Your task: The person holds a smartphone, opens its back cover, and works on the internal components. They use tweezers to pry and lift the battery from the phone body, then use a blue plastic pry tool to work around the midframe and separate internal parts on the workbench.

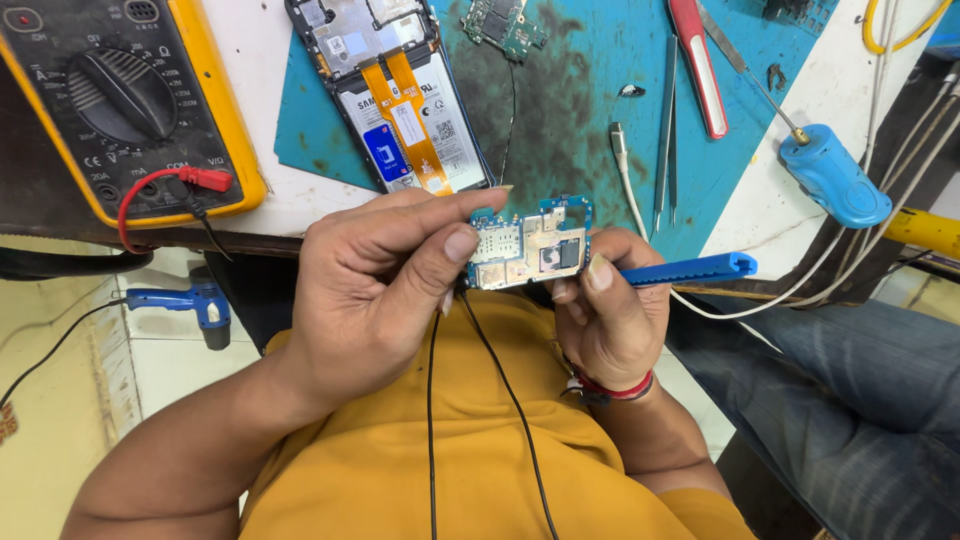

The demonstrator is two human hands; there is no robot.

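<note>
A: Where's the board rel. to the hands?

B: Between them. Circuit board (528, 247) pinched by left hand (375, 290) on its left edge, thumb on top face, fingers curled over the far edge. Held up off the surface (780, 215), over the lap, close to the chest.

A: And the right hand?

B: Right hand (605, 320) at the board's right edge, just under and beside it. Thumb tip touching the lower right corner. Closed around a blue pry tool (690, 269), too.

A: Which way does the tool run?

B: Long axis roughly level, pointing out to the right, away from the board. Working end toward the board hidden behind the thumb — can't tell if touching.

A: Board's long axis?

B: Left-right, running hand to hand. Shielded face turned up toward the camera, slightly tilted.

A: Which hand nearer?

B: Both touching. Left has more of the grip; right more a support at the corner, busy w/ the tool.

A: Anything hanging off?

B: Two thin black wires (500, 400) dropping from under the board, down past the left hand over the yellow shirt.

A: Beyond the hands?

B: Opened phone (400, 100) lying on the blue mat (580, 110), just past left-hand fingertips. Multimeter (120, 100) far left of that hand. Tweezers (665, 130), red-handled tool (700, 70) and blue-handled screwdriver (830, 175) beyond right hand, well apart from it.
</note>
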